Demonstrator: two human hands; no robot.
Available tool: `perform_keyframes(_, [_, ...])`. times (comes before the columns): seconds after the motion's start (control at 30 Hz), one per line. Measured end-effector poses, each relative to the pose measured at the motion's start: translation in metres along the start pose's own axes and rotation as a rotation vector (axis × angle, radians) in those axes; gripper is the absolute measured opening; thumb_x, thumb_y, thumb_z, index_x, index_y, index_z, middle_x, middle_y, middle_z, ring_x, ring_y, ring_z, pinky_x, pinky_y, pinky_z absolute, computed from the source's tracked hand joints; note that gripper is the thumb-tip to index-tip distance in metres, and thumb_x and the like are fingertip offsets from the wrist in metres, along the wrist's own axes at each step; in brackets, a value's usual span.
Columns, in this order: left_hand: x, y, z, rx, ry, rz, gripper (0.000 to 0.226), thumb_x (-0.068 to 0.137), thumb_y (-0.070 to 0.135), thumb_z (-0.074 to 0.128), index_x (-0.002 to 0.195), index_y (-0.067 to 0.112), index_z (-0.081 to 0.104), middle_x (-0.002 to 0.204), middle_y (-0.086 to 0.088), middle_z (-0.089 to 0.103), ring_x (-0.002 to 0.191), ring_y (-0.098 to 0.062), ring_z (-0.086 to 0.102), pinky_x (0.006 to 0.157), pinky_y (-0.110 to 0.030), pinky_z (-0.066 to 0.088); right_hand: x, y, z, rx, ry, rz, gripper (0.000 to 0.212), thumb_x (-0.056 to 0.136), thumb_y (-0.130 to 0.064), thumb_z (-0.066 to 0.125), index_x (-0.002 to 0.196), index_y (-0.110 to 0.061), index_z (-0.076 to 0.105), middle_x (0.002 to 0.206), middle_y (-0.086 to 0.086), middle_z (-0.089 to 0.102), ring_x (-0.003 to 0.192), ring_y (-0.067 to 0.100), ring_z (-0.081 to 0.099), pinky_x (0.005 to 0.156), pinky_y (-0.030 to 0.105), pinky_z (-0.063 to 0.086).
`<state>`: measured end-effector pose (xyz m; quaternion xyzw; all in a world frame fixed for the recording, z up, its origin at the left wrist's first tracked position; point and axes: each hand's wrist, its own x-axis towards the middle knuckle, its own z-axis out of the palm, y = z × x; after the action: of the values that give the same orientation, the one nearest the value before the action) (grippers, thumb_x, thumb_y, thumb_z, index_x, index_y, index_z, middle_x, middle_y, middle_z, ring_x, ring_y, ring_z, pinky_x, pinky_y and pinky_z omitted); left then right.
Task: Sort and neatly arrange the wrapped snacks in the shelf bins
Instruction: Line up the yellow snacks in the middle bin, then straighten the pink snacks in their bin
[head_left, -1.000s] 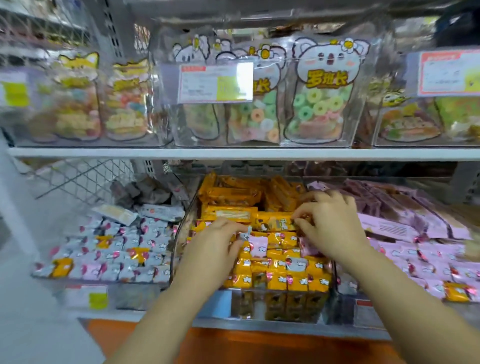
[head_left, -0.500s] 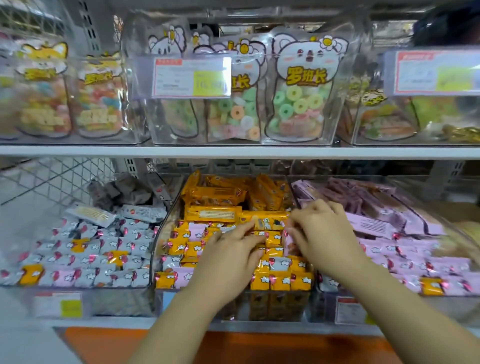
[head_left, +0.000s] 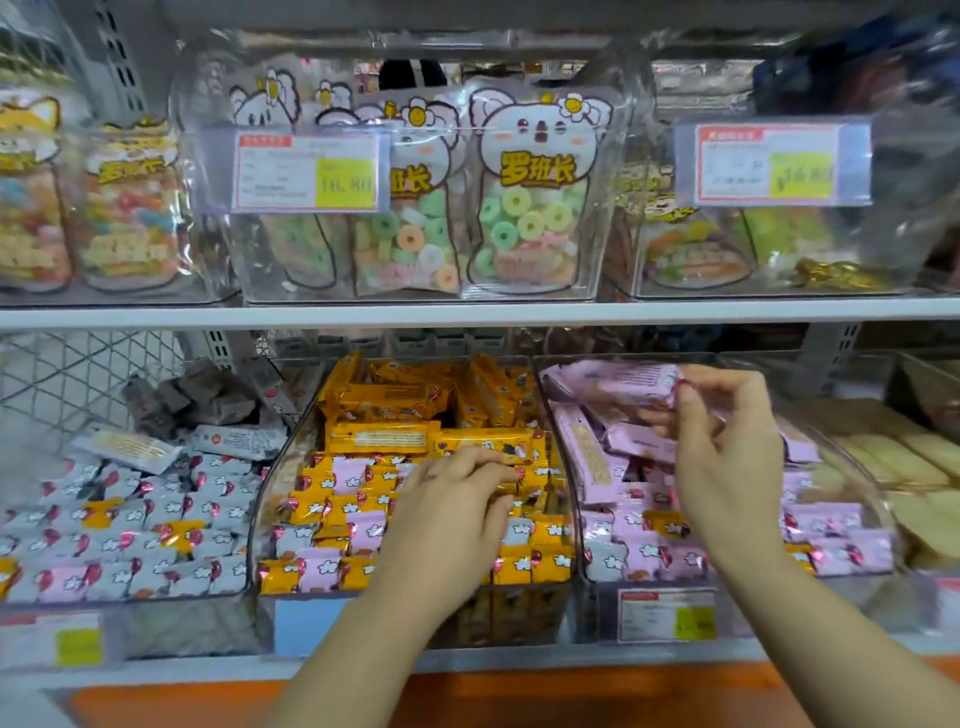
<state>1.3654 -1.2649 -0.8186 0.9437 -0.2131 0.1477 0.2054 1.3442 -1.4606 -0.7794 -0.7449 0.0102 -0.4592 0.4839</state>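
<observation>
Three clear shelf bins stand side by side on the lower shelf. The middle bin holds yellow wrapped snacks with a few pink and grey ones mixed in. My left hand lies in this bin, its fingers curled round a small yellow snack. The right bin holds pink wrapped snacks and a few yellow ones. My right hand hovers over it, thumb and forefinger pinching a small pink snack. The left bin holds grey snacks with stray yellow and pink ones.
An upper shelf carries clear bins of bagged ring candy with price tags. Pale biscuit packs lie at the far right. An orange ledge runs below the shelf front. Wire mesh backs the left bin.
My right hand has lifted out of the middle bin and moved right and up over the pink bin with a pink snack. My left hand shifted slightly right among the yellow snacks.
</observation>
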Motion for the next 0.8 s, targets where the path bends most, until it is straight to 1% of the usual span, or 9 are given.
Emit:
perform_keyframes(0.1, [0.001,0.010,0.002,-0.026,0.002,0.028,0.031,0.098,0.034,0.041,0.126,0.037,0.054,0.134,0.021,0.041,0.125,-0.003,0.035,0.111,-0.025,0.014,0.011,0.027,-0.010,-0.139,-0.058,0.000,0.016,0.093,-0.002,0.049,0.095,-0.018,0.048,0.092,0.001,0.055,0.083,0.009,0.054,0.068,0.009,0.035])
perform_keyframes(0.17, [0.001,0.015,0.004,-0.037,0.012,0.044,0.031,0.098,0.033,0.041,0.126,0.036,0.055,0.134,0.020,0.043,0.125,-0.003,0.035,0.112,-0.026,0.017,0.016,0.041,-0.015,-0.304,-0.242,0.010,0.021,0.090,0.002,0.050,0.093,-0.018,0.052,0.099,0.003,0.056,0.089,0.019,0.053,0.070,0.016,0.032])
perform_keyframes(0.23, [0.002,0.020,0.006,-0.045,0.018,0.053,0.031,0.098,0.032,0.040,0.125,0.036,0.055,0.134,0.021,0.043,0.125,-0.002,0.035,0.110,-0.024,0.017,0.017,0.048,-0.020,-0.460,-0.424,0.029,0.024,0.088,0.005,0.050,0.099,-0.014,0.058,0.109,0.005,0.058,0.100,0.022,0.053,0.075,0.016,0.029])
perform_keyframes(0.37, [0.003,0.030,0.009,-0.076,0.041,0.072,0.027,0.098,0.029,0.042,0.120,0.032,0.058,0.129,0.021,0.046,0.120,0.001,0.037,0.111,-0.024,0.019,0.019,0.045,-0.032,-0.522,-0.422,-0.049,0.038,0.084,0.010,0.050,0.113,-0.010,0.062,0.122,0.008,0.058,0.115,0.027,0.051,0.094,0.028,0.035])
perform_keyframes(0.43, [0.004,0.033,0.011,-0.097,0.061,0.062,0.024,0.098,0.028,0.042,0.114,0.031,0.059,0.127,0.021,0.047,0.117,0.004,0.036,0.107,-0.020,0.017,0.020,0.042,-0.039,-0.517,-0.386,-0.136,0.037,0.081,0.010,0.056,0.111,-0.010,0.065,0.120,0.008,0.061,0.114,0.027,0.052,0.097,0.031,0.037])
perform_keyframes(0.5, [0.004,0.035,0.012,-0.107,0.082,0.054,0.021,0.097,0.028,0.043,0.109,0.030,0.060,0.125,0.021,0.048,0.113,0.007,0.036,0.104,-0.017,0.018,0.019,0.041,-0.047,-0.528,-0.408,-0.196,0.029,0.081,0.004,0.062,0.105,-0.012,0.069,0.110,0.003,0.066,0.104,0.022,0.057,0.090,0.021,0.037])
perform_keyframes(0.57, [0.004,0.037,0.015,-0.122,0.111,0.051,0.019,0.096,0.025,0.046,0.108,0.029,0.061,0.120,0.020,0.052,0.110,0.005,0.040,0.103,-0.020,0.023,0.016,0.039,-0.053,-0.527,-0.521,-0.167,0.020,0.085,-0.006,0.063,0.100,-0.016,0.071,0.098,-0.006,0.067,0.091,0.011,0.057,0.078,0.012,0.037])
perform_keyframes(0.7, [0.004,0.042,0.025,-0.122,0.171,0.114,0.020,0.094,0.025,0.049,0.108,0.028,0.063,0.114,0.016,0.057,0.107,-0.005,0.049,0.098,-0.028,0.037,0.007,0.041,-0.057,-0.562,-0.791,-0.160,0.016,0.086,-0.025,0.065,0.100,-0.023,0.073,0.092,-0.011,0.067,0.084,0.003,0.054,0.078,0.019,0.042])
perform_keyframes(0.8, [0.004,0.051,0.036,-0.010,0.168,0.188,0.030,0.092,0.039,0.042,0.111,0.031,0.064,0.120,0.013,0.058,0.116,-0.008,0.044,0.103,-0.035,0.036,0.006,0.045,-0.055,-0.580,-0.832,-0.130,0.013,0.085,-0.028,0.066,0.094,-0.022,0.073,0.078,-0.021,0.058,0.075,-0.004,0.045,0.069,0.014,0.034])
